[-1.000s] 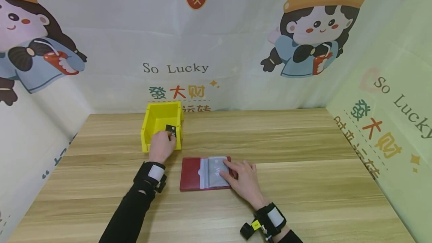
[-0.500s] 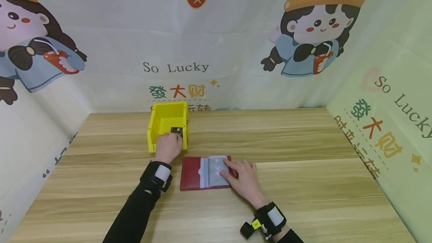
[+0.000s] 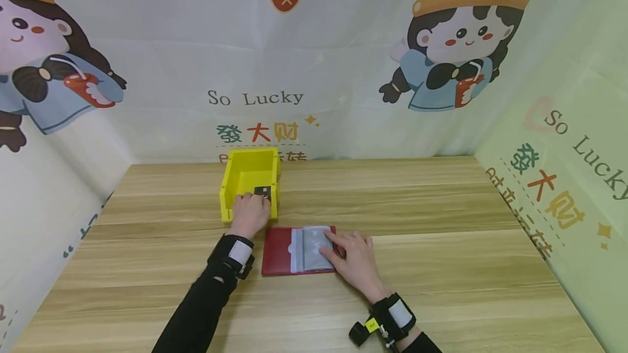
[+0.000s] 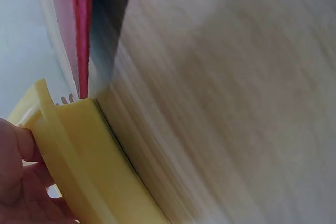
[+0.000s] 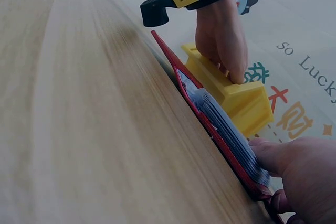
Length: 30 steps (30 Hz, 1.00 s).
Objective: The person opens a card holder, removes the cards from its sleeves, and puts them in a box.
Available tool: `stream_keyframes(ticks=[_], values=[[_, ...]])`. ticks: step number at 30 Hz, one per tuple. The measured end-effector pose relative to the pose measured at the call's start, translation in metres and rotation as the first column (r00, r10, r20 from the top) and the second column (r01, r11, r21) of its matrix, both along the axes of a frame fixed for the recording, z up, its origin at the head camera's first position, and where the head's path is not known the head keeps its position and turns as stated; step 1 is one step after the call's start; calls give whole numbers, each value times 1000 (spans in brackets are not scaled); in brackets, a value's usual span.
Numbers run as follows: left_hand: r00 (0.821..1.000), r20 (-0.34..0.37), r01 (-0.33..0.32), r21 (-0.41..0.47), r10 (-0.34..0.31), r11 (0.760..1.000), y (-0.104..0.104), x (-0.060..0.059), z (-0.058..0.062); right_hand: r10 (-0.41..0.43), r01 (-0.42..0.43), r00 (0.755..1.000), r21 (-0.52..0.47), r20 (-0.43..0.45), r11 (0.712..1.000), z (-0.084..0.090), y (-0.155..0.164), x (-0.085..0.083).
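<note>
In the head view, my left hand (image 3: 250, 214) reaches over the front wall of a yellow plastic bin (image 3: 225, 195). Its fingers hook over the rim (image 4: 50, 114) and grip it, as the left wrist view shows. A dark card (image 3: 262, 192) lies in the bin just beyond the knuckles; my fingertips are hidden there. A red card holder (image 3: 277, 252) lies open on the table, with clear sleeves and a grey VIP card (image 3: 314, 249) on its right side. My right hand (image 3: 355, 260) holds that right side, thumb and index finger on the sleeves (image 5: 231, 129), other fingers curled at the edge.
The wooden table (image 3: 441, 206) meets a pale printed backdrop (image 3: 343, 59) at the back, just behind the bin. The card holder lies close in front of the bin, slightly right. Both wrists carry black straps; a small camera (image 3: 360, 334) sticks out from the right one.
The yellow bin has slid right together with my left hand. The dark card has shifted with it and shows less of its face. My right hand and the card holder stay put.
</note>
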<state>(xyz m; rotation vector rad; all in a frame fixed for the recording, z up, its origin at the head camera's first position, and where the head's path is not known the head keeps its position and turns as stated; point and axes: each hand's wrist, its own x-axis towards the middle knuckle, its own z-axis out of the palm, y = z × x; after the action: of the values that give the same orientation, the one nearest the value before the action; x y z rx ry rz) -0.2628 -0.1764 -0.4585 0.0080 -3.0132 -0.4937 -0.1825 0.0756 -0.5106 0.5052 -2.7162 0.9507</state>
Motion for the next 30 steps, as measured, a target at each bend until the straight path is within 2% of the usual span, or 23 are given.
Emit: stream_keyframes(ticks=[8, 11, 13, 15, 17, 18, 20, 22, 24, 27, 30], values=[[1000, 2, 13, 5, -13, 1000, 0, 0, 1, 1, -1, 1000, -10, -1, 1000, 1, 0, 0], [995, -93, 24, 43, -20, 999, 0, 3, 1, 1, -1, 1000, -8, -1, 1000, 0, 0, 0], [983, -182, 15, 120, 7, 993, 3, 7, 2, 2, -2, 1000, -5, -2, 1000, 0, 0, 0], [965, -258, 18, 217, 39, 976, 7, 15, 5, 2, -2, 1000, -2, -4, 1000, 0, 0, 0], [952, -298, 30, 308, 67, 951, 12, 26, 10, 2, -2, 1000, -1, -11, 1000, 0, 0, -1], [954, -292, 38, 337, 66, 941, 15, 32, 12, 1, -1, 1000, -2, -12, 1000, 0, -1, -1], [967, -253, 77, 358, 18, 931, 21, 46, 16, -2, 2, 1000, -3, -20, 1000, 1, -1, -1], [983, -169, 129, 359, -71, 924, 27, 59, 18, -6, 6, 1000, 0, -21, 1000, 1, -2, -2], [985, -59, 173, 365, -163, 915, 31, 70, 16, -8, 8, 1000, 8, -17, 1000, 1, -2, -2], [961, 70, 219, 389, -266, 895, 34, 81, 11, -3, 3, 1000, 24, -8, 1000, 2, -2, -2], [938, 117, 249, 427, -326, 870, 34, 87, 4, -4, 4, 1000, 39, -1, 999, 3, -1, -2]])
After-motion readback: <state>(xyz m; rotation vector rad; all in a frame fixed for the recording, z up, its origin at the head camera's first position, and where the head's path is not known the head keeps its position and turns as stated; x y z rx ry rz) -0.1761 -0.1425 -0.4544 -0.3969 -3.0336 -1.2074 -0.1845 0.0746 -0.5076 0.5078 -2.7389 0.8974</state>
